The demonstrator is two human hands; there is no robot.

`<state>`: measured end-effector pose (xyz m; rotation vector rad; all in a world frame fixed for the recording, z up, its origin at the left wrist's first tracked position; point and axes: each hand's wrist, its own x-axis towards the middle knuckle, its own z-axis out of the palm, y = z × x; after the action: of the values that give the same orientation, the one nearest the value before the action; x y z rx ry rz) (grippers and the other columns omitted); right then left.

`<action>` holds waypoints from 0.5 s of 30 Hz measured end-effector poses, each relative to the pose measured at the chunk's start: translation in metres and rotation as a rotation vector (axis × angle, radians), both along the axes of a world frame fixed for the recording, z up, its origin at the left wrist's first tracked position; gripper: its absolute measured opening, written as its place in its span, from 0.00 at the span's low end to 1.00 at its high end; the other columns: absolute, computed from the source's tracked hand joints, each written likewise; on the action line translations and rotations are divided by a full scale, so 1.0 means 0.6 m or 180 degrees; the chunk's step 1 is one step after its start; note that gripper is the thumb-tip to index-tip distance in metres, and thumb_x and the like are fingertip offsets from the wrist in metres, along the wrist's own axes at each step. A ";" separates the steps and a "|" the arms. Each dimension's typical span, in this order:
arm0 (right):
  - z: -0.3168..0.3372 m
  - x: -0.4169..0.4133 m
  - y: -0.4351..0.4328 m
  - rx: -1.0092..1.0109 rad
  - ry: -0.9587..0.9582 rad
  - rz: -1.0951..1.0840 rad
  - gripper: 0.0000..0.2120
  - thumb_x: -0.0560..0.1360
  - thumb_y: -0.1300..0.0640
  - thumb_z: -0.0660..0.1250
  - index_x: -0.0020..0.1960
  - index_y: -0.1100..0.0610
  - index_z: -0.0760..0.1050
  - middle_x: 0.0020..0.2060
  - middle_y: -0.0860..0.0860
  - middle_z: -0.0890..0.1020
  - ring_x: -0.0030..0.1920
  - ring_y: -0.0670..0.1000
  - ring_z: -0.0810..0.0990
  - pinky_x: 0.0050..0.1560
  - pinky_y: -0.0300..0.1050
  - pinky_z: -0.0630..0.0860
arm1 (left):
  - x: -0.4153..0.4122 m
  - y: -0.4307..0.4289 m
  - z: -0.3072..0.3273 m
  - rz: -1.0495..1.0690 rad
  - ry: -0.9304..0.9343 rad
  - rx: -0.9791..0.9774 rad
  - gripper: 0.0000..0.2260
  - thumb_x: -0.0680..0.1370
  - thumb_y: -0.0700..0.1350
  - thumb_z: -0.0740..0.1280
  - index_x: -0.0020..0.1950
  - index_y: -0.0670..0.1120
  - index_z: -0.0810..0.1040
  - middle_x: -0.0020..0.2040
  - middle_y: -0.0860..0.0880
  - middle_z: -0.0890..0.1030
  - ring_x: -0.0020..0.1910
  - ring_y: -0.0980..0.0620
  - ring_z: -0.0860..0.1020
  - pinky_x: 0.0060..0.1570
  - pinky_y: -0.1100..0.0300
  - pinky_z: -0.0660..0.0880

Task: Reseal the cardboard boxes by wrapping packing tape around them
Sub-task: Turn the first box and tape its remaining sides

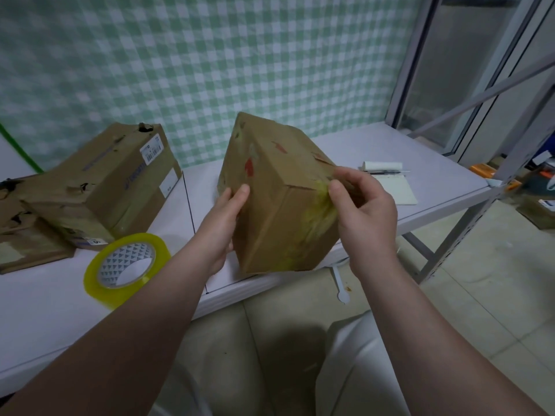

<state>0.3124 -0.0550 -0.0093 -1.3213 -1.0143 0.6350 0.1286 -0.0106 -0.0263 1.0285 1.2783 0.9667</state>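
A brown cardboard box (279,187) with red marks and yellowish tape on its lower right side is tilted on one corner above the white table's front edge. My left hand (223,219) grips its left side, thumb on the front face and fingers behind. My right hand (363,205) pinches the box's right edge near the torn flap, fingers curled over it. A roll of yellow-tinted packing tape (127,265) lies flat on the table to the left of my left forearm.
Two battered cardboard boxes, one larger with a barcode label (105,181) and one flatter (27,238), sit at the left. A notepad (396,187) and pen lie at the table's (435,175) right. A metal shelf frame (486,91) stands to the right.
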 end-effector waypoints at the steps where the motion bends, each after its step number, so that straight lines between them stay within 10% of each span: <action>1: -0.003 -0.001 0.000 -0.0020 0.0124 -0.0023 0.12 0.67 0.42 0.67 0.50 0.38 0.79 0.51 0.41 0.80 0.59 0.48 0.77 0.60 0.53 0.76 | -0.001 -0.002 -0.003 0.0013 -0.0030 -0.0050 0.33 0.74 0.65 0.62 0.76 0.57 0.57 0.72 0.55 0.66 0.69 0.47 0.68 0.66 0.43 0.67; 15: 0.019 0.000 -0.007 -0.0847 0.0517 0.1101 0.31 0.71 0.63 0.69 0.72 0.48 0.66 0.55 0.40 0.76 0.47 0.39 0.80 0.37 0.32 0.75 | -0.009 -0.013 -0.004 -0.0056 -0.0571 -0.0794 0.42 0.57 0.79 0.55 0.63 0.57 0.76 0.60 0.44 0.80 0.59 0.40 0.77 0.57 0.39 0.74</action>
<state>0.3126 -0.0593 0.0018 -1.3061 -1.0590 1.1541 0.1230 -0.0184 -0.0285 0.7421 1.2035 0.8417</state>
